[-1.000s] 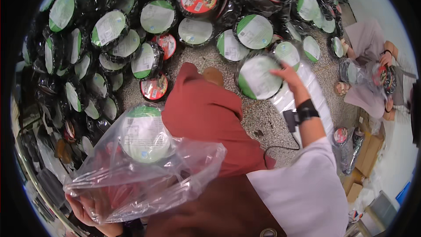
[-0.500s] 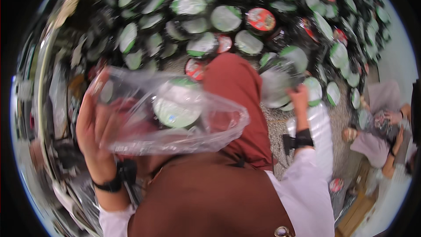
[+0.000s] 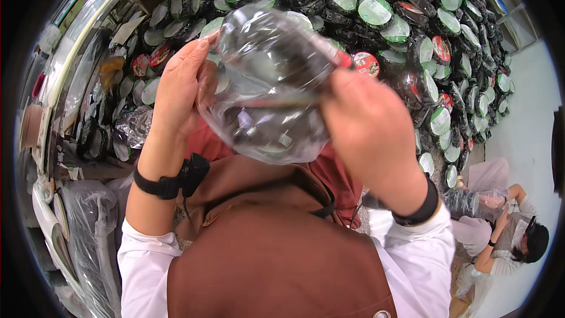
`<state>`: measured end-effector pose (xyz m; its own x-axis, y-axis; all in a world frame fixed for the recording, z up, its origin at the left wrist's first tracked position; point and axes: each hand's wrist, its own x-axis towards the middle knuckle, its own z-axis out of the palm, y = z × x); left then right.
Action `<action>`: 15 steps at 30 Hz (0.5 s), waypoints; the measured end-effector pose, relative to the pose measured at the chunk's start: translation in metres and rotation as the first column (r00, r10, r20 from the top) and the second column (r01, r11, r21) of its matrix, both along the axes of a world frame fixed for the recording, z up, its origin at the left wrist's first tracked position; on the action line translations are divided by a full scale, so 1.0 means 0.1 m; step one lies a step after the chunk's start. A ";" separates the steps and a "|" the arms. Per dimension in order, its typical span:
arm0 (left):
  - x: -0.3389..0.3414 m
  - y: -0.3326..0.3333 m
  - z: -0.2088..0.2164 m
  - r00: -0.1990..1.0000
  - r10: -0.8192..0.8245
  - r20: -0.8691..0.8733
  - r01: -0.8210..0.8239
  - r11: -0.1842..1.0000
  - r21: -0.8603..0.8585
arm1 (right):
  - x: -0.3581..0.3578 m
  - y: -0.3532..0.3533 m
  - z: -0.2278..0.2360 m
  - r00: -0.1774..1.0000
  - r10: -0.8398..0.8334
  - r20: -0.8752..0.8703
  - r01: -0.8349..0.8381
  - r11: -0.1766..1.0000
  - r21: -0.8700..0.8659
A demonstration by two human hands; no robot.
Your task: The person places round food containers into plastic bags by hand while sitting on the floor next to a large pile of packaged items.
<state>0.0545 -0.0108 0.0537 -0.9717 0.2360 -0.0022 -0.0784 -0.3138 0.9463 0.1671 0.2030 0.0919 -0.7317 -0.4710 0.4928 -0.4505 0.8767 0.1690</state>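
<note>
Left hand (image 3: 187, 85) grips a clear, bulging plastic bag (image 3: 268, 91), right hand (image 3: 371, 126) at its right, hold unclear; apparent bagging next needs steadiness.

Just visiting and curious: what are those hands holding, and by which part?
The left hand holds a clear bag by its left edge. The right hand is blurred at the right side of a dark wrapped bowl; its exact grip cannot be told.

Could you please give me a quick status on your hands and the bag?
Left hand gripping clear bag. Right hand at bag's right side, blurred, grip unclear. Piled tubs beyond.
</note>
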 end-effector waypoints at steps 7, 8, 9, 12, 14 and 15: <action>0.03 -0.25 -0.22 0.952 -0.305 0.031 0.306 0.937 -0.170 | 0.15 -0.15 -0.04 0.966 0.106 0.237 -0.122 0.991 0.053; 0.08 -0.20 -0.24 0.911 -0.413 -0.010 0.397 0.882 -0.255 | 0.16 -0.16 -0.18 0.969 0.112 0.218 -0.135 0.986 0.092; 0.09 -0.23 -0.20 0.852 -0.512 -0.107 0.366 0.729 -0.578 | 0.15 -0.17 -0.17 0.929 0.088 0.359 -0.133 0.986 0.103; 0.17 -0.04 -0.16 0.666 -0.603 -0.439 0.270 0.743 -0.612 | 0.03 -0.26 -0.21 0.890 0.088 0.447 -0.155 0.981 0.117; 0.29 0.21 0.09 0.770 -0.612 -0.178 0.491 0.747 -0.448 | -0.26 -0.25 -0.39 0.809 0.099 0.579 -0.121 0.993 -0.001; 0.31 0.21 0.14 0.837 -0.521 -0.165 0.469 0.840 -0.271 | -0.47 -0.23 -0.42 0.736 0.065 0.674 0.056 0.986 -0.157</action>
